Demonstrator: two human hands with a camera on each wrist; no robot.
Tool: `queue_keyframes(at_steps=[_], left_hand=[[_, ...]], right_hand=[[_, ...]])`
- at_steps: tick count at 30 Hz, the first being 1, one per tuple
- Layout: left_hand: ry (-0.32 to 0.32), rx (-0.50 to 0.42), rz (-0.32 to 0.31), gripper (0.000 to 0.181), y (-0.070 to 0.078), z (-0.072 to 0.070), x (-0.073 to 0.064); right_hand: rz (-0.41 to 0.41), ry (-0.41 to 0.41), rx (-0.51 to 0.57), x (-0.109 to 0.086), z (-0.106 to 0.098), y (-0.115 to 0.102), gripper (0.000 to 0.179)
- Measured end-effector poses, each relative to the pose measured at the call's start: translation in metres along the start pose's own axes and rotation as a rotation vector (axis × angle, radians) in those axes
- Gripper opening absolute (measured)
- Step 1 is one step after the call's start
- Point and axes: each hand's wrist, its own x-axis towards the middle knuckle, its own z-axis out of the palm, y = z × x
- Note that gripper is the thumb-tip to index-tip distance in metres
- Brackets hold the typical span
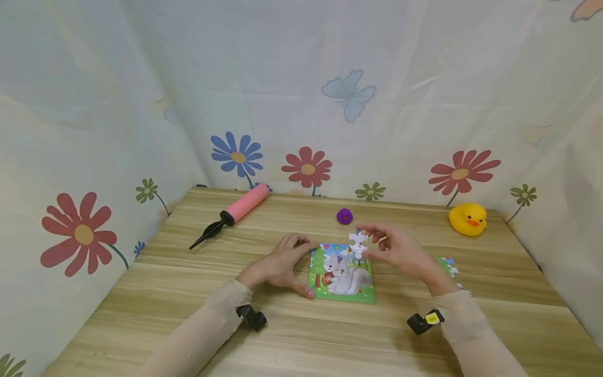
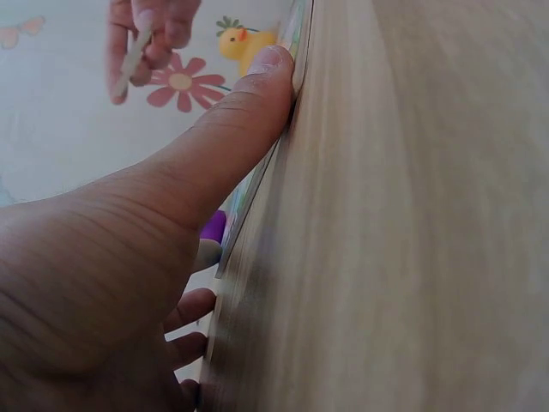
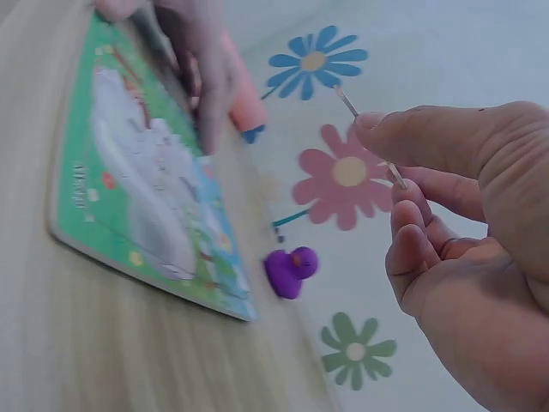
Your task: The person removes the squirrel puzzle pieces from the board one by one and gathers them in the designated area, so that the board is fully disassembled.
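Note:
A square jigsaw puzzle (image 1: 346, 285) lies on the table, showing a grey squirrel with a nut on a green and blue background. Along its left side rests my left hand (image 1: 281, 264), the thumb at the lower left edge and the index finger by the upper left corner. My right hand (image 1: 400, 251) pinches a mostly white jigsaw piece (image 1: 358, 243) between thumb and fingers, over the puzzle's upper right. Edge-on in the right wrist view, that piece (image 3: 346, 101) looks thin. Loose jigsaw pieces (image 1: 448, 267) lie right of the puzzle, partly hidden by the right wrist.
Behind the puzzle sits a small purple duck (image 1: 345, 216). A yellow rubber duck (image 1: 468, 219) stands at the back right. Toward the back left lies a pink and black hand pump (image 1: 242, 206). A flower-patterned curtain (image 1: 282, 104) encloses the wooden table (image 1: 330, 340).

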Motion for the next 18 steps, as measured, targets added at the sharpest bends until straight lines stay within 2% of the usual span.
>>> queue_keyframes(at_steps=[12, 18], left_hand=[[-0.006, -0.004, 0.004, 0.123, 0.0, 0.001, 0.0], [0.001, -0.001, 0.012, 0.12, 0.001, -0.002, -0.002]], right_hand=[[-0.065, 0.092, -0.001, -0.018, -0.038, -0.014, 0.055], [-0.071, 0.136, -0.034, -0.034, -0.06, -0.012, 0.056]])
